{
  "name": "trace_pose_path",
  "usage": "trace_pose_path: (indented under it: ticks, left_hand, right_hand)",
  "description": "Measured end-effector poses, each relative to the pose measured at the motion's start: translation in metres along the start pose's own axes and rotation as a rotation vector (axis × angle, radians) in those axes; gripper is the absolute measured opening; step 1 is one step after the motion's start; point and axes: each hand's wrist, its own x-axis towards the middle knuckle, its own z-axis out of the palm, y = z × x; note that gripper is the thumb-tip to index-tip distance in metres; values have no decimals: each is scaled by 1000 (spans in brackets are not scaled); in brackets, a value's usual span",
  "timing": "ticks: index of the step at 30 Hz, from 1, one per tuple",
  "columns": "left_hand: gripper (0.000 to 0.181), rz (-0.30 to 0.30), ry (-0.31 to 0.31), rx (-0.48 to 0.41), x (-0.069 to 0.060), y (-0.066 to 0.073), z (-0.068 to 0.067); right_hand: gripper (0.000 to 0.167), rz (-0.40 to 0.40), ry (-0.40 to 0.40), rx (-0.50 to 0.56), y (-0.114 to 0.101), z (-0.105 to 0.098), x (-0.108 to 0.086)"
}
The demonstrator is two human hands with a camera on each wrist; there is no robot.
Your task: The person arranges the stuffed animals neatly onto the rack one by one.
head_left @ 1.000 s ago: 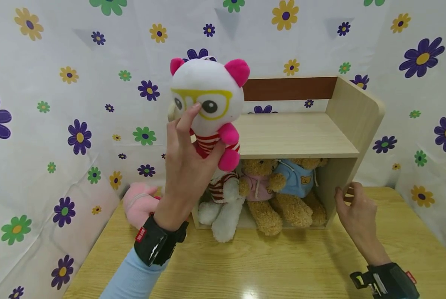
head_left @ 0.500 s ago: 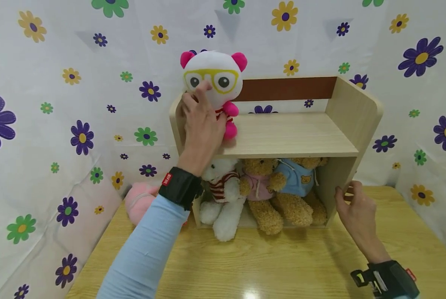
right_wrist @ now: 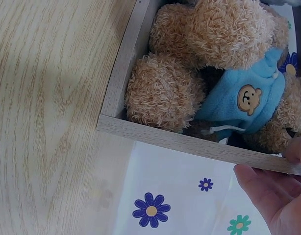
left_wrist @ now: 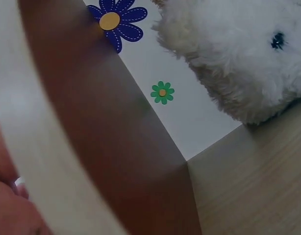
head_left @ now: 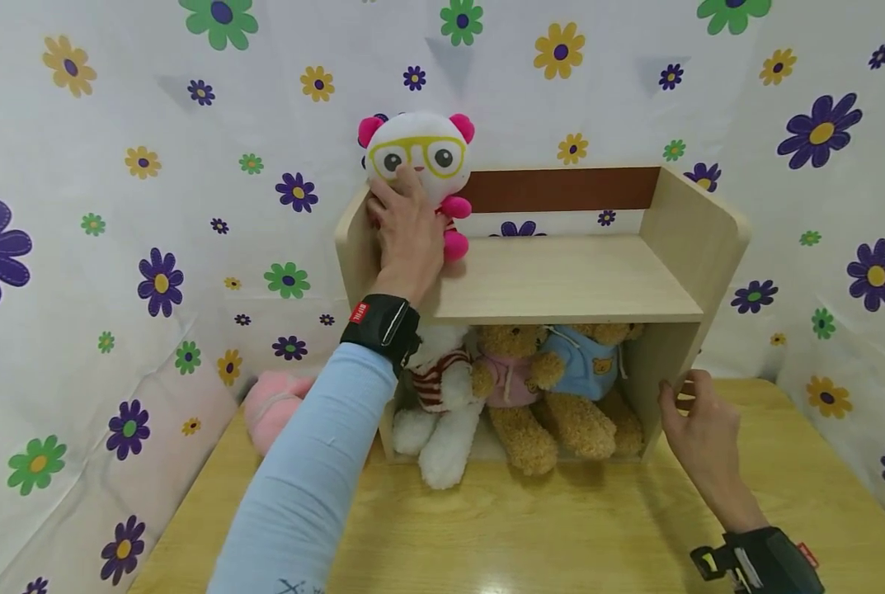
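Observation:
A white plush panda (head_left: 427,165) with pink ears and yellow glasses is at the left end of the upper shelf (head_left: 561,272). My left hand (head_left: 408,239) grips it around the body, fingers over its front; its lower left side is hidden. My right hand (head_left: 705,437) pinches the front edge of the cabinet's right side panel; in the right wrist view, the fingers (right_wrist: 268,191) and thumb lie on either side of that panel (right_wrist: 189,147). In the left wrist view, a bit of the left hand (left_wrist: 13,205) shows beyond the blurred shelf edge.
Below the shelf sit a white plush (head_left: 445,412) in a striped top, a brown bear (head_left: 512,388) in pink and a brown bear (head_left: 583,363) in blue. A pink plush (head_left: 271,404) lies on the table (head_left: 546,528) left of the cabinet. Flowered cloth hangs behind.
The left hand has carried the panda back and down onto the upper shelf's left end. My right hand has kept its hold on the side panel. The head view has tilted slightly up.

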Motion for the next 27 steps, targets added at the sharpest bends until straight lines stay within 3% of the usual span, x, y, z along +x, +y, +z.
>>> trace_pose_path:
  ticks: [6,10,15,23,27]
  left_hand:
    - [68,12,36,-28,2,-5,5]
    - [71,55,53,2,-3,-5,4]
    - [54,117,52,80,-11,-4,-5]
    - [23,202,-89,152,-19,-5,-19]
    - [25,220,-82,125,-20,-11,-17]
  right_hand:
    - [20,-5,5,10,-1,2,-3]
    - [20,0,0,11,-1,1,-3]
    - [19,8,-4,8,-3,0,-2]
    - [20,15,2,2,-1,0,-3]
    - [20,19,-3,6,-2,0,-4]
